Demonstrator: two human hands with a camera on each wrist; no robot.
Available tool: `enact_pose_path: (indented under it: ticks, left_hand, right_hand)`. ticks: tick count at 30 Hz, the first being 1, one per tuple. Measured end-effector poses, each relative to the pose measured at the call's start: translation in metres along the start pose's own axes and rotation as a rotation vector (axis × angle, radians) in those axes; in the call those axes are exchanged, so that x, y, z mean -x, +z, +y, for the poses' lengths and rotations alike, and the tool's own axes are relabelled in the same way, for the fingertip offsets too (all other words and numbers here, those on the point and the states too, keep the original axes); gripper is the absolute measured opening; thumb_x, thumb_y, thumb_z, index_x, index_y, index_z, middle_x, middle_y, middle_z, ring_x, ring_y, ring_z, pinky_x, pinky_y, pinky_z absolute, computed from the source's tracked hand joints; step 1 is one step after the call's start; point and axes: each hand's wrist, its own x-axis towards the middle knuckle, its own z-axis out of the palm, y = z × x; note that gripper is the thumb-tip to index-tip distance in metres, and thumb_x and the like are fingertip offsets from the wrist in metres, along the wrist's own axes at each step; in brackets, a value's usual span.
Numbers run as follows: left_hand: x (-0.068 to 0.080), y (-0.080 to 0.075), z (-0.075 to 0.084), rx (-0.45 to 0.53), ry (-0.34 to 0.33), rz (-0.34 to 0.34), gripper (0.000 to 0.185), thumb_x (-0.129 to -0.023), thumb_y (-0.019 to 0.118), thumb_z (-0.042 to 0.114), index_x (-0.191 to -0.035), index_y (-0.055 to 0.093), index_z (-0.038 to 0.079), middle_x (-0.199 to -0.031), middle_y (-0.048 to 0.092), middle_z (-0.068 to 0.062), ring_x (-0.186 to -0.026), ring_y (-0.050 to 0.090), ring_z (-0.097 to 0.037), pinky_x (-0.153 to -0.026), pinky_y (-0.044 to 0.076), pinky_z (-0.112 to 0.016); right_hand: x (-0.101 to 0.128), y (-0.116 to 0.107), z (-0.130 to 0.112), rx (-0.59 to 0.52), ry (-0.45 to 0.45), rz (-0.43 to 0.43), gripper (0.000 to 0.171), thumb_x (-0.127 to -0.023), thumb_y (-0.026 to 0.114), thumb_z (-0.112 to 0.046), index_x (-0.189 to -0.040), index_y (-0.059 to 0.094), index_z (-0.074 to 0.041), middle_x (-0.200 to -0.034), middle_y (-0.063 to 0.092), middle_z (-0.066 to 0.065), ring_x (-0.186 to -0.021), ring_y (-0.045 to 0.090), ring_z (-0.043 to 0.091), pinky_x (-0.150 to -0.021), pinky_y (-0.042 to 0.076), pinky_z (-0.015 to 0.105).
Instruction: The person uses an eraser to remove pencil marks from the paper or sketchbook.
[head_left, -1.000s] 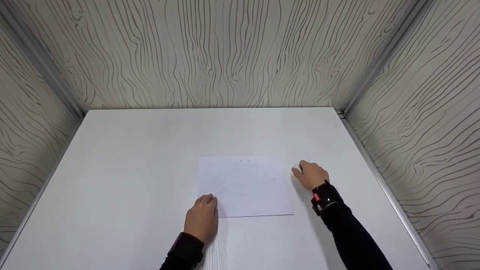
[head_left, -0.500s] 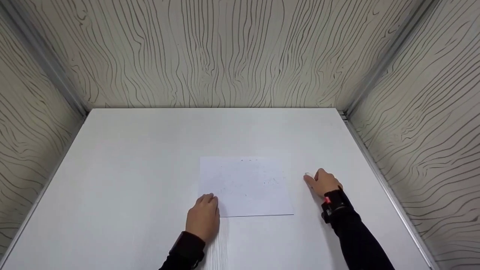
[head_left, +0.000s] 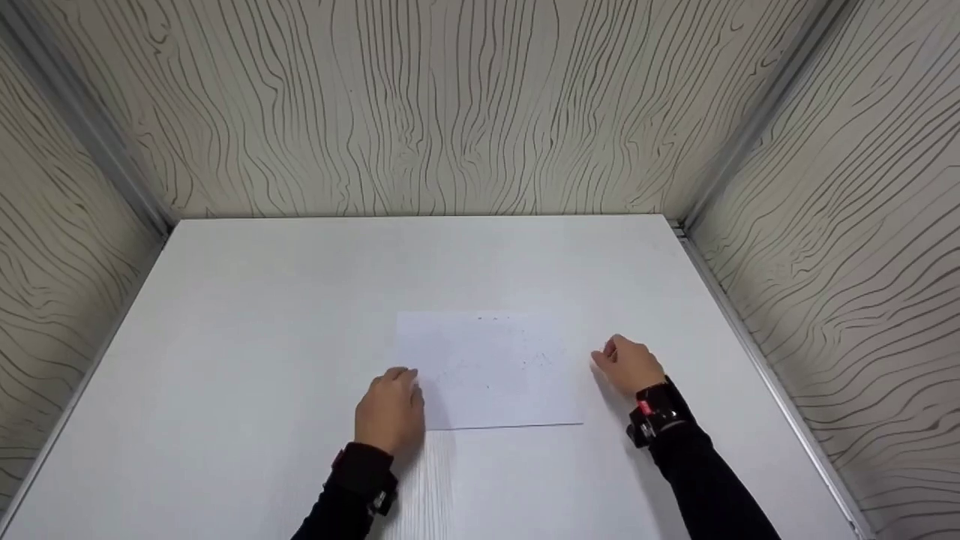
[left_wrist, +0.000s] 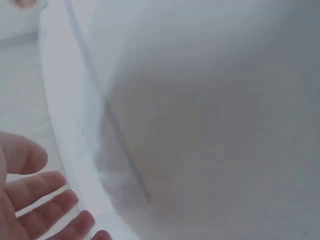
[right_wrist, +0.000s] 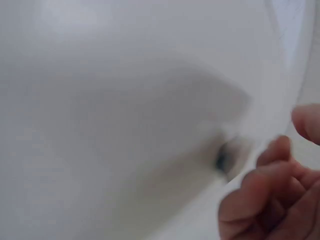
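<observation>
A white sheet of paper (head_left: 502, 401) with scattered dark specks lies flat on the white table. Over its lower left corner is my left hand (head_left: 388, 411). The left wrist view shows that hand's fingers (left_wrist: 47, 212) relaxed and apart, holding nothing. To the right of the sheet, my right hand (head_left: 631, 367) hovers close above the table. Its fingers (right_wrist: 250, 195) are loosely curled, and a gap shows between thumb and fingertips. Just beyond them in the right wrist view sits a small blurred whitish piece with a dark end (right_wrist: 232, 157), resembling an eraser. In the head view the hand hides it.
The white tabletop (head_left: 262, 315) spreads out around the sheet. A wood-grain patterned panel (head_left: 420, 112) rises at the back edge, with a similar panel (head_left: 862, 247) along the right side.
My left hand has lifted off the paper's corner and shifted slightly left. My right hand moved right and down with the whitish piece, let it go, then came slightly back left.
</observation>
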Motion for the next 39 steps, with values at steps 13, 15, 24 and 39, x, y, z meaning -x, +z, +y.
enact_pose_path:
  ticks: [13,15,24,39]
  left_hand:
    - [-0.041,-0.031,-0.021,0.386,-0.411,-0.280,0.055,-0.093,0.052,0.020,-0.142,0.044,-0.002,-0.143,0.049,-0.024,-0.132,0.046,-0.041,-0.109,0.040,-0.051]
    - [-0.043,-0.029,-0.021,0.396,-0.435,-0.294,0.056,-0.092,0.053,0.019,-0.143,0.043,-0.003,-0.143,0.048,-0.024,-0.134,0.044,-0.042,-0.111,0.038,-0.051]
    - [-0.048,-0.019,-0.017,0.569,-0.563,-0.271,0.056,-0.089,0.055,0.013,-0.142,0.044,-0.001,-0.143,0.048,-0.022,-0.126,0.050,-0.034,-0.092,0.054,-0.038]
    - [-0.052,-0.018,-0.027,0.731,-0.656,-0.263,0.054,-0.089,0.054,0.011,-0.141,0.043,-0.001,-0.140,0.050,-0.024,-0.116,0.056,-0.030,-0.083,0.054,-0.034]
  right_hand:
    - [0.006,0.028,-0.049,0.164,-0.054,-0.134,0.066,-0.084,0.071,-0.042,-0.124,0.054,0.008,-0.112,0.060,0.024,-0.098,0.063,0.038,-0.085,0.053,0.052]
    - [0.005,0.033,-0.050,0.206,-0.066,-0.124,0.073,-0.082,0.073,-0.044,-0.128,0.052,0.008,-0.120,0.056,0.027,-0.103,0.062,0.041,-0.087,0.053,0.053]
    - [0.001,0.047,-0.053,0.192,-0.041,-0.099,0.077,-0.080,0.076,-0.044,-0.135,0.050,0.003,-0.126,0.055,0.022,-0.109,0.061,0.036,-0.084,0.054,0.052]
    - [0.002,0.046,-0.059,0.155,-0.078,-0.110,0.078,-0.081,0.077,-0.041,-0.137,0.047,0.003,-0.130,0.054,0.024,-0.116,0.058,0.037,-0.092,0.052,0.050]
